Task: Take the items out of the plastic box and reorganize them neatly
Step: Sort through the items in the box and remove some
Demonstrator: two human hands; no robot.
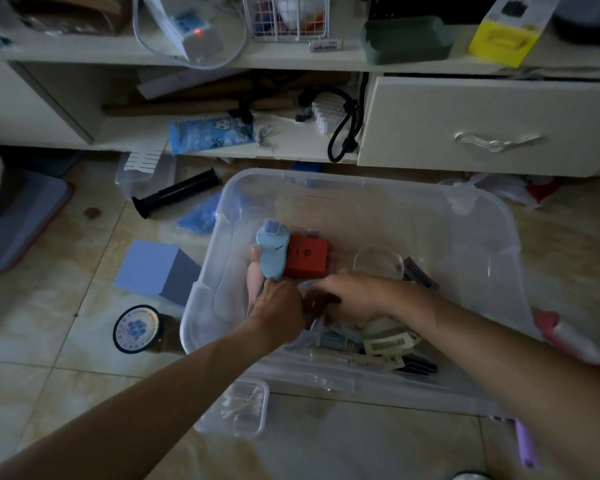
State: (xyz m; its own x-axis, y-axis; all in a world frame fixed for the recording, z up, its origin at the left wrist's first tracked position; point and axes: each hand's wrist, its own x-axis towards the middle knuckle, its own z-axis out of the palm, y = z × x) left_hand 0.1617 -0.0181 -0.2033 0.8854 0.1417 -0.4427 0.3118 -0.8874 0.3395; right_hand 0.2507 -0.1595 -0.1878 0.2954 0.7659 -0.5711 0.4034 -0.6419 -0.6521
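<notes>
1. Down on the tiled floor, the clear plastic box [482, 216] sits in front of the low cabinet; both hands reach into its near half, close together.
2. By the box's left wall, the left hand [279, 311] is next to the bottom end of a light blue gadget [272, 252]. Its fingers curl downward, but what they grip, or whether they grip at all, cannot be told in the dim light.
3. Just right of it, the right hand [352, 299] is bent over something dark in the box; its fingers are hidden from above, so their spread and hold cannot be told either.
4. Risk: the blue gadget leans against a red carton [307, 256]; lifting either one could tip the other onto the round clear dish [378, 263] to its right.
5. Risk: near the box's front wall lies a tangle of tagged packets [390, 342] and thin pieces; pulling one item may drag others along or spill them.
6. Risk: poor light makes small things easy to miss, so something could be left at the bottom.
7. Risk: outside the box's left wall a blue-grey box [155, 268], a round tin [137, 329] and a swab case [236, 408] crowd the floor, so items set down carelessly would mix with that clutter.
</notes>
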